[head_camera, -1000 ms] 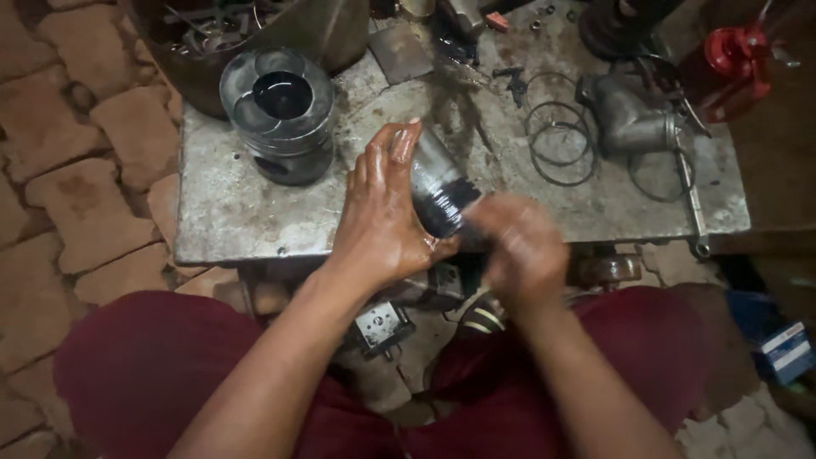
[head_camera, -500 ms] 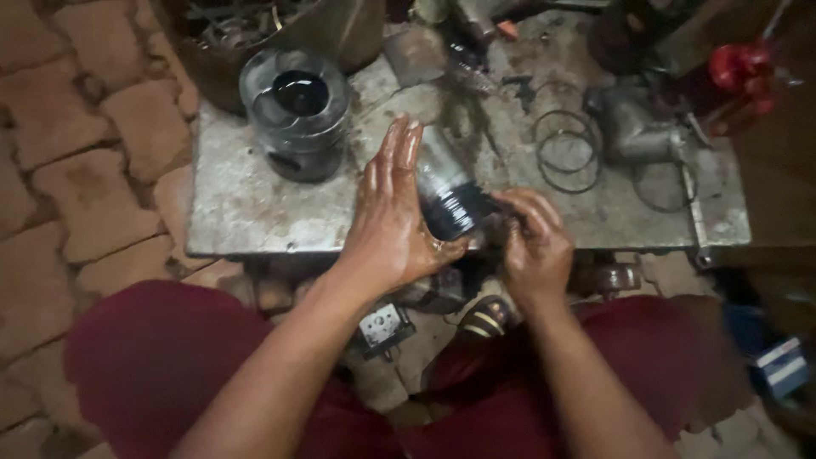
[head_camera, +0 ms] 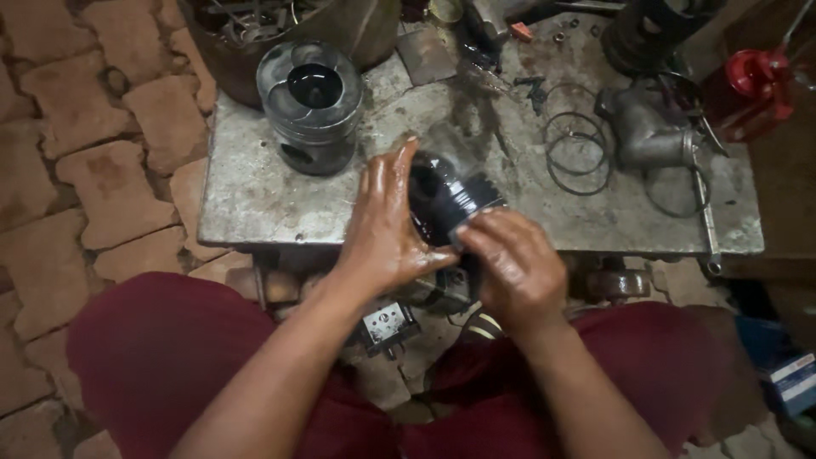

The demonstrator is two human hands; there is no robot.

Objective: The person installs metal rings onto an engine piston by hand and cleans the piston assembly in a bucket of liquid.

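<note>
My left hand (head_camera: 387, 225) cradles a dark oily piston (head_camera: 449, 197), palm against its side with the fingers stretched up. My right hand (head_camera: 514, 263) presses on the piston's ringed lower end with its fingertips, held just over the front edge of a worn metal table (head_camera: 255, 200). A second piston (head_camera: 310, 106), grey and standing upright with its bowl-shaped crown up, rests on the table to the left of my hands.
Several thin piston rings (head_camera: 578, 149) lie on the table's right part beside a grey cast pipe elbow (head_camera: 642, 132). A red oil can (head_camera: 752, 89) stands at the far right, a metal tub of parts (head_camera: 255, 25) at the back left. Brick paving (head_camera: 93, 170) lies left.
My right hand has moved up and in onto the piston's ringed end. The left hand has kept its hold and turned the piston slightly.
</note>
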